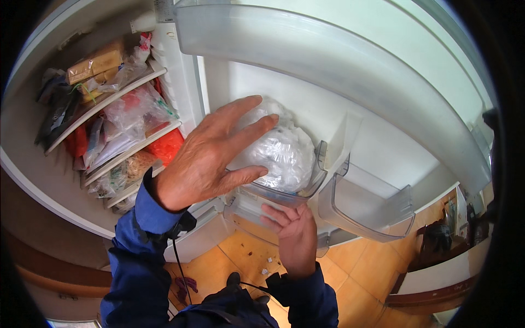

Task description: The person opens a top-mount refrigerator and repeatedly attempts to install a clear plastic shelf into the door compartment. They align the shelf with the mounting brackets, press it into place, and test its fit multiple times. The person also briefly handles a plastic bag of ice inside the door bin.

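A rounded bundle of crinkled clear plastic (287, 153) sits in a see-through door bin (284, 198) of an opened fridge. My left hand (210, 156) reaches over it from the left, fingers spread and thumb stretched out, hiding the bundle's left side. Whether those fingertips press on the plastic I cannot tell. Lower down, my right hand (295, 235) is at the front of the same bin, palm up and fingers apart, its fingertips near the bin's lower edge. Nothing shows in that palm.
On the left, fridge shelves (109, 106) hold several bagged packages and a red bag (165, 146). A long door rack (328, 46) curves above my hands. Another bin (366, 216) hangs to the right. Small white scraps (265, 271) and a purple cloth (185, 287) lie on the tiled floor.
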Tool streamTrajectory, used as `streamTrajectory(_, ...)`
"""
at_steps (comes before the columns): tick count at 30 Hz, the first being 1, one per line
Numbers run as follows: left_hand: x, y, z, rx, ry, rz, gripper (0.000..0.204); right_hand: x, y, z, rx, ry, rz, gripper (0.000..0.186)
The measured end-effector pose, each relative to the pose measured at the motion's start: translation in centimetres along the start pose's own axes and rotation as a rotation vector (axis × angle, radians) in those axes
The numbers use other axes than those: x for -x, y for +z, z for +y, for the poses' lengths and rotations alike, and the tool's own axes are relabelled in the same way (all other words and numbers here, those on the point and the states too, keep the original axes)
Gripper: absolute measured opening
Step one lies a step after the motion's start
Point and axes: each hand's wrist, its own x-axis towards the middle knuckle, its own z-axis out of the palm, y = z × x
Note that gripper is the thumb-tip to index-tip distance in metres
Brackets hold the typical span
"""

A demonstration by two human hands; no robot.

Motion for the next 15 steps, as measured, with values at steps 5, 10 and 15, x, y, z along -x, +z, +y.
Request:
streamTrajectory(5,-1.1,1.4,-0.5,-0.008,-0.033,-0.052,0.086,4.5,-3.1,0.6,0.198,0.189,-0.018,0.062)
streamTrajectory(10,-1.4,1.9,-0.4,0.062,-0.031,-0.071,0.054,10.6,-7.9,0.6,0.269,0.303,0.108,0.052)
streamTrajectory(15,-1.0,2.7,-0.8,0.15,-0.126,0.056,0.024,17.0,-13.7,2.0,0.215,0.445,0.354,0.042)
